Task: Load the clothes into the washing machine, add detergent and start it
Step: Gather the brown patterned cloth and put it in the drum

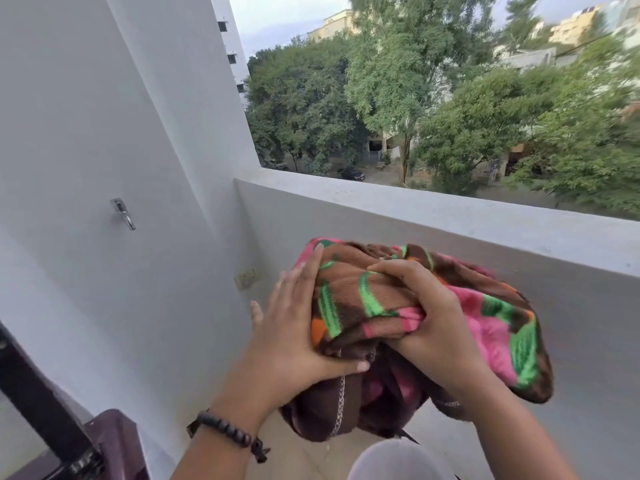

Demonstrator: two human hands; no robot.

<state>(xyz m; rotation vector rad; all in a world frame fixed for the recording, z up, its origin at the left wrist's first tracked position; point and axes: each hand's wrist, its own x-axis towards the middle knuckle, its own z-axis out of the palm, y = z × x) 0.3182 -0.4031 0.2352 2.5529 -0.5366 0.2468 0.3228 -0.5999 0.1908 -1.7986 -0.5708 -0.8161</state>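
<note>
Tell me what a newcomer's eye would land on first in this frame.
The bundle of brown fleece cloth with pink and green patterns, low in the middle, draws the eye first: the left hand presses flat against its side and the right hand grips its top. Behind it runs the grey balcony parapet, with green trees beyond. A dark purple appliance corner shows at bottom left.

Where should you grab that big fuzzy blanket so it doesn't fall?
Probably from underneath. The brown fleece blanket with pink and green patterns is bunched, and loose folds sag below. The left hand cups its side; the right hand has a grip on top. Scooping under the drooping part should hold it together.
</note>
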